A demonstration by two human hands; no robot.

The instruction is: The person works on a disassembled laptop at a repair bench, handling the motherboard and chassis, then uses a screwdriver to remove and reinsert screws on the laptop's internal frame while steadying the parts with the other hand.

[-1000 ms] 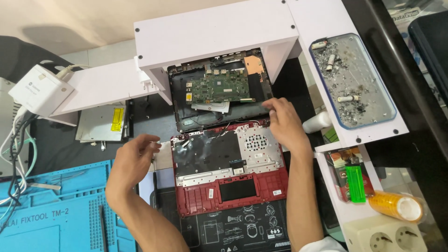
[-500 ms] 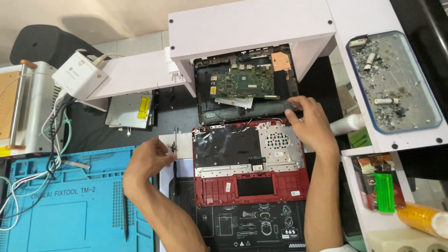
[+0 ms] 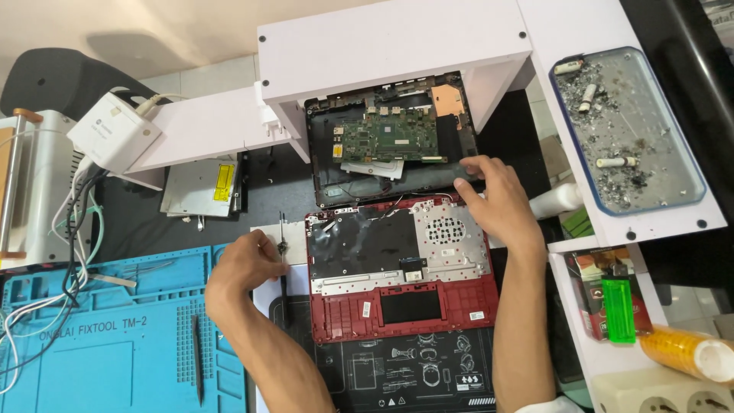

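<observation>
Left hand (image 3: pixel 243 268) gripping one screwdriver (image 3: pixel 282 264), right hand (image 3: pixel 497 200) on laptop base (image 3: pixel 394 141)

Laptop base w/ mainboard (image 3: pixel 390 141) sits at 12 o'clock, under the shelf (image 3: pixel 394 38). Palmrest shell (image 3: pixel 401 271) lies just before it, touching. My right hand (image 3: pixel 497 203) rests on their seam at 1 o'clock; left hand (image 3: pixel 245 268) at 9, on a screwdriver (image 3: pixel 283 264). Work mat (image 3: pixel 99 336) at 8. Tray (image 3: pixel 627 130) at 2, on the side shelf.
</observation>
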